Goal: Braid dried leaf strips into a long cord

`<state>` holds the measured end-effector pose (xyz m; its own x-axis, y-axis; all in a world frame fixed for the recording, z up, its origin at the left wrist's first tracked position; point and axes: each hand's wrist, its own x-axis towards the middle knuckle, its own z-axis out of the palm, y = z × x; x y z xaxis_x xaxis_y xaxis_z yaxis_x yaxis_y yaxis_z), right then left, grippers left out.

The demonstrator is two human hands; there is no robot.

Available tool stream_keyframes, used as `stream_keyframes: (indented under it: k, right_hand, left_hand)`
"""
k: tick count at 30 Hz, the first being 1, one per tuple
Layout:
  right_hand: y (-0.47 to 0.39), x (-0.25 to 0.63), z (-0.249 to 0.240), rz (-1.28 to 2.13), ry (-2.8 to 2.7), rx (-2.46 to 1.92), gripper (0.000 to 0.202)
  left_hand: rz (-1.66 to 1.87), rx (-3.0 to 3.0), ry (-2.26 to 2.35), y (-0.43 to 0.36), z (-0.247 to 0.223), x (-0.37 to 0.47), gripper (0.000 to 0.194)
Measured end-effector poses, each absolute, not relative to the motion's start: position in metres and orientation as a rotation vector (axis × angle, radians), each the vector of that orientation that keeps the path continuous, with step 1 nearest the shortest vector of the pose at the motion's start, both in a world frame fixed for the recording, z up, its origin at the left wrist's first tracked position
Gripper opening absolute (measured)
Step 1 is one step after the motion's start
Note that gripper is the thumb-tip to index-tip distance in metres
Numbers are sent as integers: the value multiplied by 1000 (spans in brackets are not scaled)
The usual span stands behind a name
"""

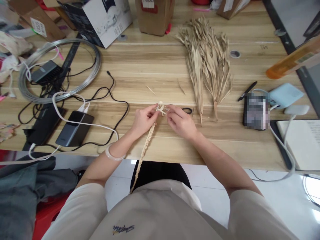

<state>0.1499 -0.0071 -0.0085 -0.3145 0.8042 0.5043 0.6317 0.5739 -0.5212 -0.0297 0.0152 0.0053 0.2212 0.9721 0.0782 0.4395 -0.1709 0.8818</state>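
Observation:
My left hand (pixel 146 120) is closed in a pinch on the upper end of a pale braided strip (pixel 145 145). The strip runs from my fingers down over the table's front edge towards my lap. At its working end, loose pale strands (pixel 161 107) stick up between the two hands. My right hand (pixel 181 120) is closed too, its fingertips pinching one of those strands from the right. Just behind it lies a black ring-shaped thing (pixel 187 110), partly hidden, perhaps scissor handles. Two bundles of dried leaves (pixel 207 63) lie on the table beyond my right hand.
On the left are a wire coil (pixel 98 63), a black power bank (pixel 75 128) and tangled cables. Boxes (pixel 155 16) stand at the back. To the right lie a pen (pixel 247 91), a light blue device (pixel 286 95), an open notebook (pixel 300 140) and an orange bottle (pixel 282 68).

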Motion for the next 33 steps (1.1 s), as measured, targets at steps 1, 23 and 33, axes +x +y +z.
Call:
stream_keyframes:
  k: [1,23,33]
  right_hand:
    - [-8,150,-9,267,-2041,-1133,19]
    - [-15,156,-2,-93,-1866,-729,6]
    - [2,151,-8,900,-1402,-888,27]
  left_hand:
    - [896,1727,1318,15,5,-30,36]
    - [1161,1819,1242,17,-3,-35,35]
    - [1249,1765,1074,13,-3,-33,33]
